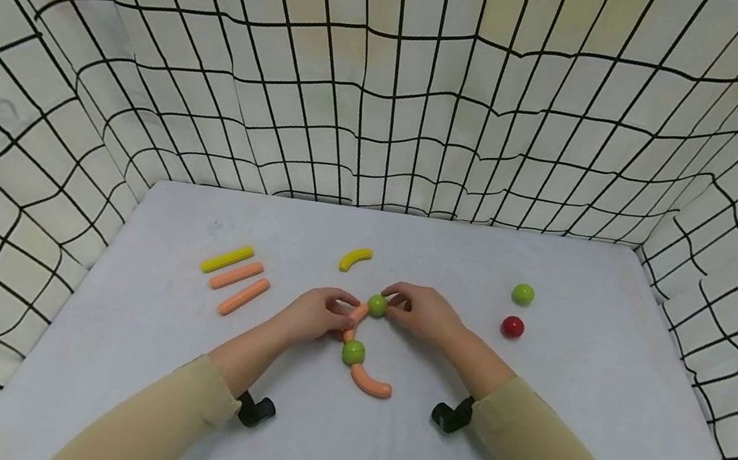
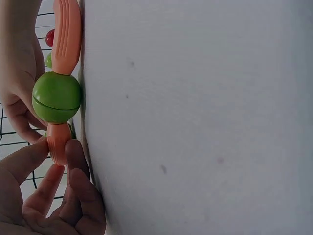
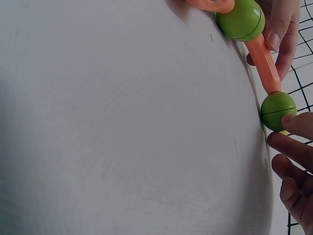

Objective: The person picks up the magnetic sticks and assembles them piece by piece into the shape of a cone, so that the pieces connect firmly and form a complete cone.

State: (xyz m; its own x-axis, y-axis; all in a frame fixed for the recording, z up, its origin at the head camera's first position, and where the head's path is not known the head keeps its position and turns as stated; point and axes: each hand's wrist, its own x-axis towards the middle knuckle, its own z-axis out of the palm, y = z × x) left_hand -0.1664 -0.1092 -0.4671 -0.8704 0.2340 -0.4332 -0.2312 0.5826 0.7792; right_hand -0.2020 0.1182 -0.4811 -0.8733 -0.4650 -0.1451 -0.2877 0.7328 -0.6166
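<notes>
A chain of toy pieces lies mid-table: a curved orange stick [image 1: 371, 383], a green ball [image 1: 353, 352], a second curved orange stick [image 3: 264, 66] and another green ball [image 1: 377, 305] at its far end. My left hand [image 1: 318, 314] pinches the second orange stick between thumb and fingers. With thumb and fingertips, my right hand [image 1: 426, 313] holds the far green ball from its right side. In the right wrist view the stick's end meets that ball. The left wrist view shows the near ball joined between both orange sticks.
Left of the hands lie a straight yellow stick [image 1: 227, 259] and two straight orange sticks [image 1: 237, 275]. A curved yellow stick [image 1: 355, 259] is beyond the chain. A loose green ball [image 1: 523, 294] and a red ball [image 1: 512, 326] sit at right. Black-grid netting [image 1: 424, 117] surrounds the white table [image 1: 132, 377].
</notes>
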